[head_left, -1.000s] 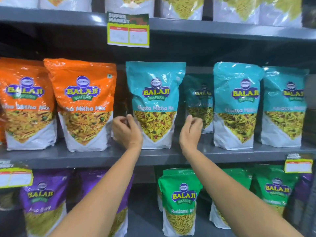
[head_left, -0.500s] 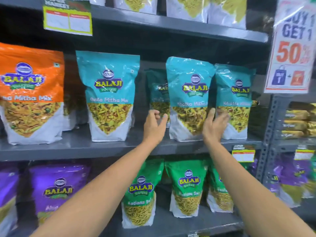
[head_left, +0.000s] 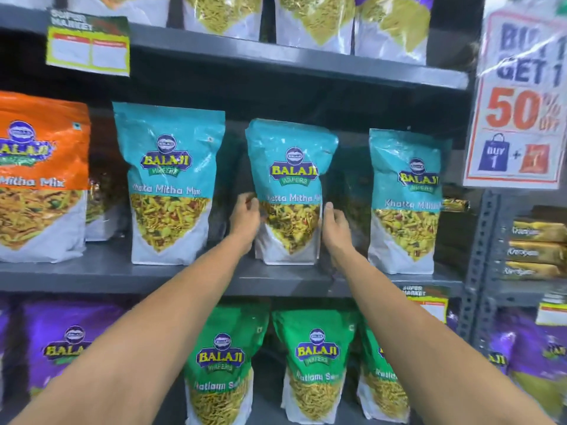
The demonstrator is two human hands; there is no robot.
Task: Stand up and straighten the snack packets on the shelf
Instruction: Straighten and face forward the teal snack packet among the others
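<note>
Three teal Balaji Khatta Mitha Mix packets stand upright on the grey middle shelf (head_left: pixel 122 276). The middle teal packet (head_left: pixel 291 167) is held between my two hands at its lower half. My left hand (head_left: pixel 247 214) grips its left edge and my right hand (head_left: pixel 334 228) grips its right edge. The left teal packet (head_left: pixel 170 182) and the right teal packet (head_left: pixel 405 204) stand free on either side. An orange Mitha Mix packet (head_left: pixel 40 173) stands at the far left.
Green Ratlami Sev packets (head_left: pixel 316 363) and purple packets (head_left: pixel 67 348) fill the shelf below. White and yellow packets (head_left: pixel 313 19) stand on the top shelf. A "Buy 1 Get 1 50% off" sign (head_left: pixel 518 99) hangs at the right, with a neighbouring rack (head_left: pixel 534 243) behind it.
My view has shifted right along the shelf. Both hands moved from the left teal packet to the middle one and closed on its sides; it now stands further forward.
</note>
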